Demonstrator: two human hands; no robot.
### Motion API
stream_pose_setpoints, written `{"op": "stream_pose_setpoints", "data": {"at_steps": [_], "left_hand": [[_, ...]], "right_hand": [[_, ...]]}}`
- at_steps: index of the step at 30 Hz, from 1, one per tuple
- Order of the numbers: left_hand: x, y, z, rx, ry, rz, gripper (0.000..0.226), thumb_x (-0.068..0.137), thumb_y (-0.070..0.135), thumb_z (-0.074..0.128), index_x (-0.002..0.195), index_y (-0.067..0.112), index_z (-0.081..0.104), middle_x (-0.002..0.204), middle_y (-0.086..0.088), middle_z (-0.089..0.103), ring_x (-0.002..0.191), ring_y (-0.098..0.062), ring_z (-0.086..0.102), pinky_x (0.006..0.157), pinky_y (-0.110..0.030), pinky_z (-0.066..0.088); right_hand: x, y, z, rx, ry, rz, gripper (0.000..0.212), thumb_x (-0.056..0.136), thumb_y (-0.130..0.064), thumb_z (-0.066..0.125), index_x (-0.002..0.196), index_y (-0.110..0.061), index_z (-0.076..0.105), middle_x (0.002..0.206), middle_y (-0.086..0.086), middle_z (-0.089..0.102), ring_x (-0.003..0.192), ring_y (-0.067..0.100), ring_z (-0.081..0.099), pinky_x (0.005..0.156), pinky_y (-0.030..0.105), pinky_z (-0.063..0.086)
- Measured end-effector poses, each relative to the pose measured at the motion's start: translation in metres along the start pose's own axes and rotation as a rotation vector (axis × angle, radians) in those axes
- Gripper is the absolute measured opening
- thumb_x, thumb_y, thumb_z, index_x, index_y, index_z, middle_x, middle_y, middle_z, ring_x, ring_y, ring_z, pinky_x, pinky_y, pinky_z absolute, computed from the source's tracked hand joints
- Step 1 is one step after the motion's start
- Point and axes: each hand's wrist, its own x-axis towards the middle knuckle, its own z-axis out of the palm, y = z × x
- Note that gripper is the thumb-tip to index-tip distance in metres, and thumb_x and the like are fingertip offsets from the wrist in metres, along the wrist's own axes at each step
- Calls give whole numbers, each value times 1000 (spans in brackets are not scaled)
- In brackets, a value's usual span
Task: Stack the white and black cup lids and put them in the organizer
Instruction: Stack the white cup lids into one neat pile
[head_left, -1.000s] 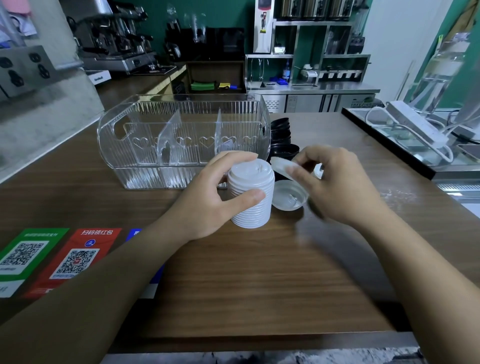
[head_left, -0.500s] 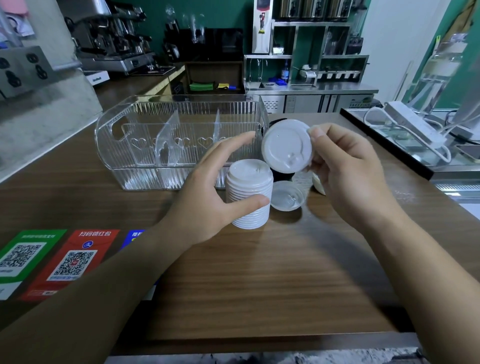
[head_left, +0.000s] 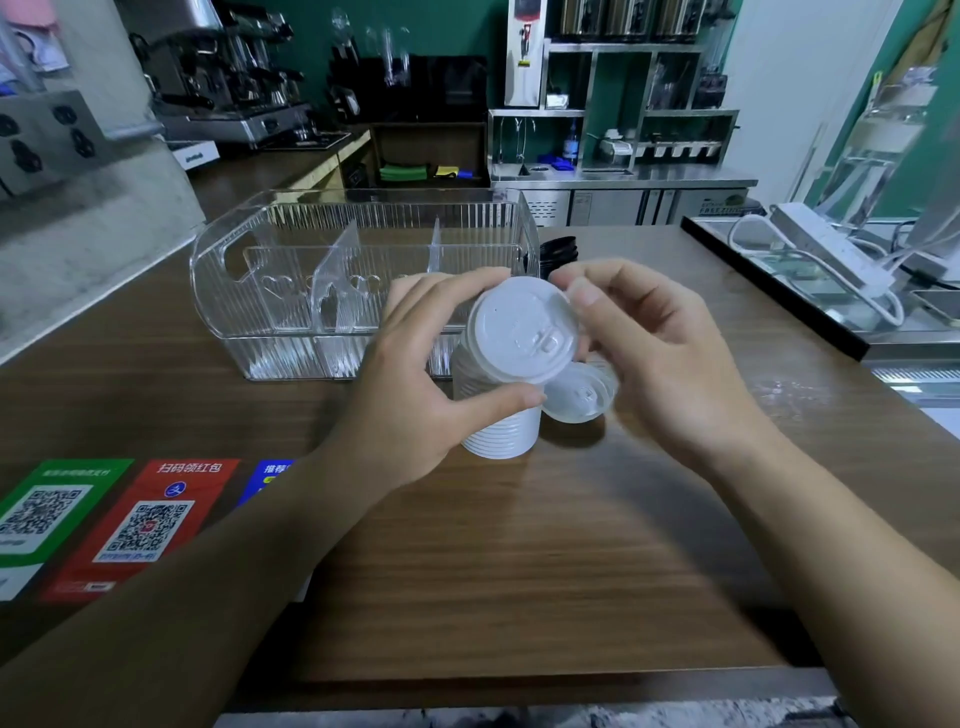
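The right hand (head_left: 660, 364) has brought the single white lid (head_left: 522, 332) down from beside the organizer to the top of the stack of white lids (head_left: 498, 415), where it now sits tilted; half a second ago it was held up, apart from the stack. Its fingers pinch the lid's far edge. The left hand (head_left: 415, 384) still grips the stack, thumb in front and fingers curled behind. Another white lid (head_left: 579, 397) lies upturned on the table (head_left: 519, 571) just beside the stack. The clear organizer (head_left: 291, 291) stands behind, black lids (head_left: 558, 252) at its right end.
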Motion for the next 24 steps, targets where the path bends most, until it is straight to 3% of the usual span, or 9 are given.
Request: {"op": "stream_pose_setpoints", "data": {"at_steps": [2,4,7,14,17,21,24], "left_hand": [[1,0,-2,0,18,-19,83,78,52,100,148,19,68,136,7,69,133,-21,58,114,-30,45],[1,0,-2,0,36,-40,82,74,50,104,141,18,69,133,6,70,129,-23,61,112,-33,48],[0,1,-4,4,50,-65,82,70,53,106,135,18,70,127,11,67,125,-22,62,111,-32,50],[-1,2,-4,33,31,-53,84,68,69,98,131,20,69,123,21,63,122,-20,61,107,-24,47],[1,-1,-4,41,-35,-79,92,72,71,94,145,22,65,134,12,67,132,-19,60,109,-26,46],[1,-5,-1,-1,-120,-148,94,77,75,88,152,25,60,141,13,62,137,-5,60,112,-21,48],[0,-8,1,30,-157,-202,88,81,77,84,151,30,58,144,16,62,138,-3,60,116,-30,52]], "right_hand": [[-3,-1,1,-166,2,-144,21,105,-15,75,125,-9,74,110,4,78,97,20,73,85,40,57],[-6,-1,4,-288,-40,-255,36,98,-15,82,132,-9,71,124,5,76,115,24,72,96,46,56],[-7,2,7,-340,-82,-271,53,92,-21,89,140,-12,68,134,1,74,126,29,68,105,52,54],[-5,5,5,-317,-112,-278,60,87,-18,93,142,-10,68,135,-1,76,129,27,70,110,51,55],[-4,7,3,-312,-63,-262,51,91,-15,90,138,-7,71,132,2,78,125,26,73,110,46,56],[-1,9,1,-261,-2,-214,35,99,-14,81,132,-6,74,122,2,81,117,24,77,105,42,60],[-1,13,2,-300,-8,-190,32,102,-18,79,132,-10,74,120,0,81,115,23,76,105,44,59]]}}
